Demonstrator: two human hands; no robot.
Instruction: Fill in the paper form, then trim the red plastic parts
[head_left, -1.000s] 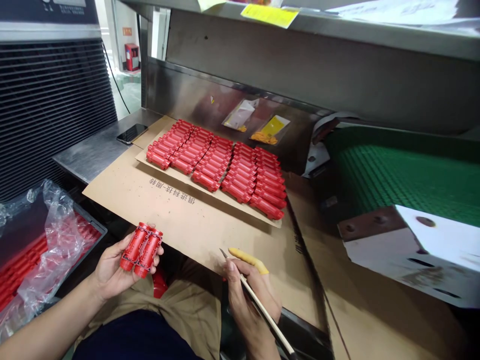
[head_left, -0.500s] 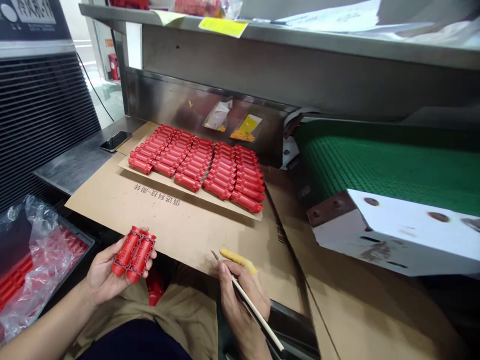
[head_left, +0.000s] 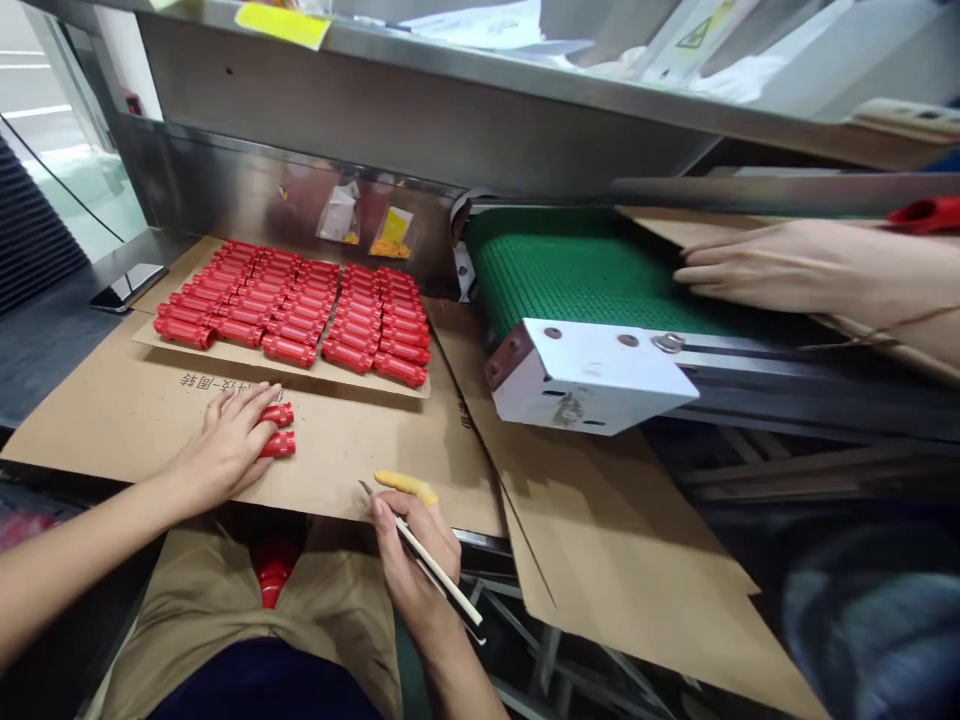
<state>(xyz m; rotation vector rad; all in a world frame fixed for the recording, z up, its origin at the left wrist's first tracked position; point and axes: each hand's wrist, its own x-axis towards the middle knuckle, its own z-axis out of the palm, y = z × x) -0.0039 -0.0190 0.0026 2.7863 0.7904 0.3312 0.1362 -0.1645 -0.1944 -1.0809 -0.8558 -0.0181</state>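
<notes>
My left hand [head_left: 231, 440] is palm-down over two red plastic cylindrical parts [head_left: 279, 443] on the cardboard sheet [head_left: 330, 450]. Its fingers lie across them, hiding all but their ribbed right ends. In my right hand [head_left: 416, 545] is a slim craft knife [head_left: 439, 570] with a pale handle, held like a pen, its small blade pointing up and left. A yellow finger cot [head_left: 407, 486] covers my right index finger. Beyond my hands, several rows of similar red parts [head_left: 291, 349] rest on a cardboard tray [head_left: 360, 384].
On the right stands a green conveyor belt [head_left: 570, 270] with a white metal end bracket [head_left: 577, 375]. Another person's hand [head_left: 765, 265] reaches over the belt beside cardboard. A phone [head_left: 129, 287] lies at the left; a metal shelf [head_left: 450, 55] runs above. Small bags [head_left: 391, 235] hang behind.
My left hand has turned over and brought the two red parts down onto the cardboard. My view has swung right, showing another person's hand at the belt. My right hand keeps the knife.
</notes>
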